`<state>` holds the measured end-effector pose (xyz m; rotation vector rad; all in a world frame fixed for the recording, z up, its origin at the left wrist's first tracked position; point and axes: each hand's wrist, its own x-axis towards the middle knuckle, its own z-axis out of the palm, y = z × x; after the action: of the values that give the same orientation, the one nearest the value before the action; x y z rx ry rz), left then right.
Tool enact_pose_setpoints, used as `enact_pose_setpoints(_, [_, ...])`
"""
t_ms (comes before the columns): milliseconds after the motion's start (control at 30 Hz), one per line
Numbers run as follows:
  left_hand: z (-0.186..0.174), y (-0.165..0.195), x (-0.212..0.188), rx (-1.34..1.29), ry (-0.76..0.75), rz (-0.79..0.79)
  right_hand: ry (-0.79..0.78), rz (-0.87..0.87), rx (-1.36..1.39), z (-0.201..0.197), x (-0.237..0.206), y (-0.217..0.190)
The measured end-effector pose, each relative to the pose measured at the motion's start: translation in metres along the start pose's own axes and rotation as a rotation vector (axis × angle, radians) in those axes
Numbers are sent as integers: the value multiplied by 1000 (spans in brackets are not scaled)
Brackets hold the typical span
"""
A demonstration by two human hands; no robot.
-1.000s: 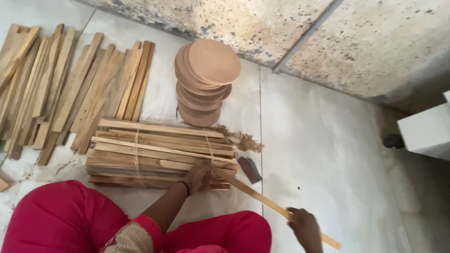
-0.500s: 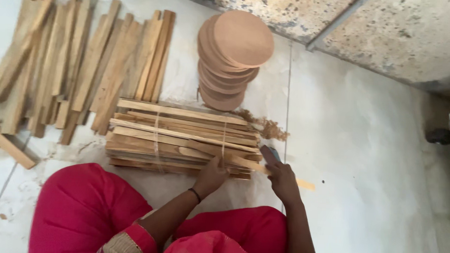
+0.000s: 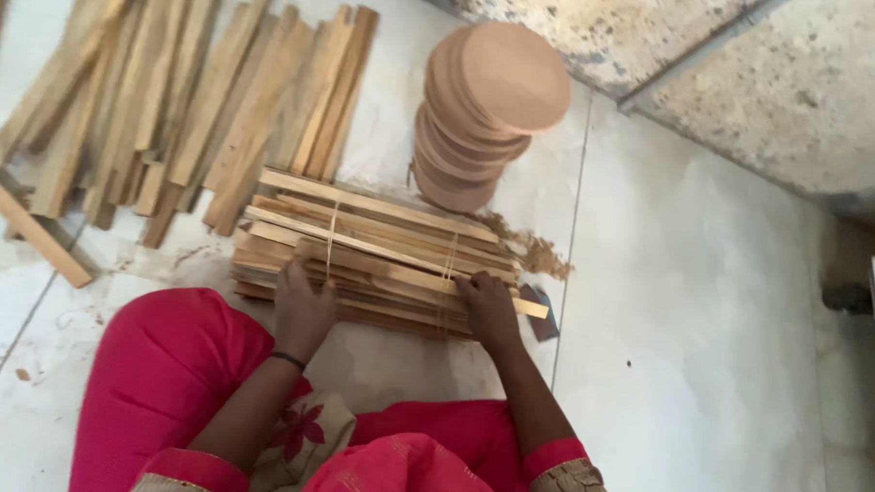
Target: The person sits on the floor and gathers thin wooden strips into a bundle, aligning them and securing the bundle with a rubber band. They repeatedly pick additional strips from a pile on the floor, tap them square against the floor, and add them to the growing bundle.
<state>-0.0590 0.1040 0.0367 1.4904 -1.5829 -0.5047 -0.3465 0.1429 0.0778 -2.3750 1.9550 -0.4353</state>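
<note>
In the head view, the person is sitting on the pale floor point(image 3: 705, 362) with a tied bundle of wooden slats point(image 3: 379, 254) lying just in front of the knees, and both hands are resting on its near edge. Two loops of thin string point(image 3: 331, 237) are already going around the bundle, so the tying looks done, while one slat point(image 3: 513, 304) is sticking out past the right end and appears not yet pushed level with the rest. The left hand point(image 3: 303, 304) is lying flat with its fingers pressed together on the near left part of the bundle; the right hand point(image 3: 487, 311) is curling its fingers over the slats at the near right, touching the protruding one. Loose slats point(image 3: 171, 101) are lying spread out beyond the bundle to the left, untied, and a stack of round wooden discs point(image 3: 481, 112) is standing just behind it.
</note>
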Motion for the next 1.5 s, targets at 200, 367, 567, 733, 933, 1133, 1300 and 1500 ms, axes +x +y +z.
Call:
enact_pose_setpoints(200, [-22,-34,28,-13,-180,-270,191,62,-108,-1,27,-26])
enact_pose_setpoints(367, [-48,-60,55,26,83,-238,244,723,-15,-20,-2,27])
enact_pose_setpoints(567, [-48,-55,73,-234,-116,-397,81,928,875,-4,-21,34])
enact_pose_setpoints(733, [-51,-65,80,-149,15,-297,68,888,932,5,-13,22])
enact_pose_setpoints(933, [-66,-100,125,177,87,-429,222,1141,730,4,-16,44])
enact_pose_setpoints(1133, [-68,-119,180,451,100,-472,237,1106,542,8,-22,66])
enact_pose_setpoints(1300, [-52,-132,210,501,218,-406,276,1160,399,19,-10,73])
enact_pose_setpoints(1500, [-64,-168,226,445,113,-477,205,1069,200,32,-2,71])
